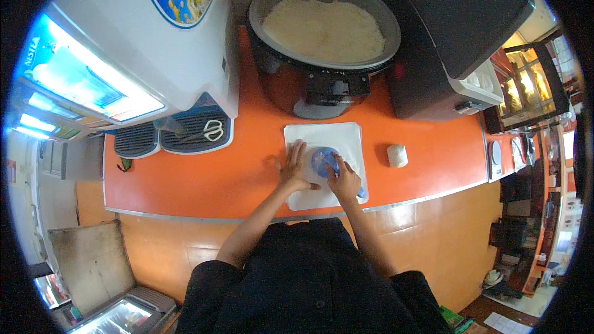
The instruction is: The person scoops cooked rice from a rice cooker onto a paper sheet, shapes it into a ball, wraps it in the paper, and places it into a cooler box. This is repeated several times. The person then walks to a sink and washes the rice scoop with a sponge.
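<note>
A stack of white paper sheets (320, 199) lies on the orange counter before me. My left hand (295, 169) rests on the left part of the stack with its fingers spread, holding nothing. On the sheets, my right hand (342, 177) grips a blue plastic scoop or paddle (325, 160); its blue handle end shows below that hand. What lies under the blue tool's round part is hidden. To the right of the stack stands a roundish, white-wrapped bundle (397, 156). Behind the stack, a large open rice cooker (306, 97) is filled with cooked white rice (325, 30).
A white drink dispenser (153, 32) stands at the left; white-handled scissors (213, 131) and a clear cup (170, 126) are on its drip tray (195, 146). A large dark appliance (431, 46) stands at the back right. The orange counter's metal-trimmed front edge (185, 215) runs near my body.
</note>
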The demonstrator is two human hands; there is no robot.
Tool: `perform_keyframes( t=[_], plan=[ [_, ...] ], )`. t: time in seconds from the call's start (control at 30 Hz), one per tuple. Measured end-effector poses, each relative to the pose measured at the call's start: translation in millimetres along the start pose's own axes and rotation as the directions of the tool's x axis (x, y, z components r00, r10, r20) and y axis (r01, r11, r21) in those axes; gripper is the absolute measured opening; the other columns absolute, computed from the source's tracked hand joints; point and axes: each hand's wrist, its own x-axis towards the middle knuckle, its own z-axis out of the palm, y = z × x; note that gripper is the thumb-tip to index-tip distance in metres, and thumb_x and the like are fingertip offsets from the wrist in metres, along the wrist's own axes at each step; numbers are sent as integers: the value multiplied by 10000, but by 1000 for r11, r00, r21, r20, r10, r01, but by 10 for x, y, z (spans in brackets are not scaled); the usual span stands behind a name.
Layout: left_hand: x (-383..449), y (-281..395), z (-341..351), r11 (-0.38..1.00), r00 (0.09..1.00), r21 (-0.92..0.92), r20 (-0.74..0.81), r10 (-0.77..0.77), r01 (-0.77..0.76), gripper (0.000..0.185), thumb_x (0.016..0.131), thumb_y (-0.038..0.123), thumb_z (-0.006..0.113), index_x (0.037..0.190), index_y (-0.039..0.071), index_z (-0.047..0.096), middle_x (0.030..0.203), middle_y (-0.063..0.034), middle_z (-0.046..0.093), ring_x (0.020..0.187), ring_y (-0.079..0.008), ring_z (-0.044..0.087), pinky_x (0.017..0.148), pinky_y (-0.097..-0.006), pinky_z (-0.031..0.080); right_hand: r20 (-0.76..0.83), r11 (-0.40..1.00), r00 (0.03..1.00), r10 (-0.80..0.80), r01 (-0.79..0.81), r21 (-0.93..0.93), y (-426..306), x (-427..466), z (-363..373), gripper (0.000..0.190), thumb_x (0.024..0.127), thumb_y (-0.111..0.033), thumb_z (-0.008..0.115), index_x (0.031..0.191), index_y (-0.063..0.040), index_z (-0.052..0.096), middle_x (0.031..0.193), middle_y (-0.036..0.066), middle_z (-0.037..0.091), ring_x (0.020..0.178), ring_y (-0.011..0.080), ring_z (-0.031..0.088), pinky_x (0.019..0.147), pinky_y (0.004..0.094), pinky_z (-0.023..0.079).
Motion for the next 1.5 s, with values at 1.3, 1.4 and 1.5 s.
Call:
perform_keyframes(
  t=[1.3, 1.4, 1.5],
  plan=[
    [-537, 489, 629, 833, 936, -441, -53, 348, -334, 169, 932, 98, 623, 1060, -7, 657, 905, -131, 699, 819, -275, 693, 759, -401, 545, 167, 990, 985, 45, -66, 124, 1033, -315, -602, 142, 848, -166, 688, 867, -62, 592, 870, 145, 665, 776, 362, 685, 669, 472, 547],
    [-383, 670, 769, 635, 962, -755, 19, 271, -163, 212, 945, 55, 622, 1139, -13, 674, 1005, -131, 734, 872, -201, 718, 778, -342, 571, 200, 978, 980, 8, -50, 203, 904, -376, -682, 98, 855, -160, 687, 889, -83, 636, 879, 123, 666, 768, 341, 686, 673, 457, 557],
    [-236, 805, 829, 493, 978, -870, 95, 187, -10, 207, 955, 53, 633, 1134, -33, 693, 1012, -123, 747, 865, -152, 720, 767, -291, 582, 179, 963, 982, -52, 2, 269, 843, -406, -682, 105, 854, -168, 716, 912, -86, 688, 884, 115, 675, 760, 311, 690, 684, 435, 566]
  ],
)
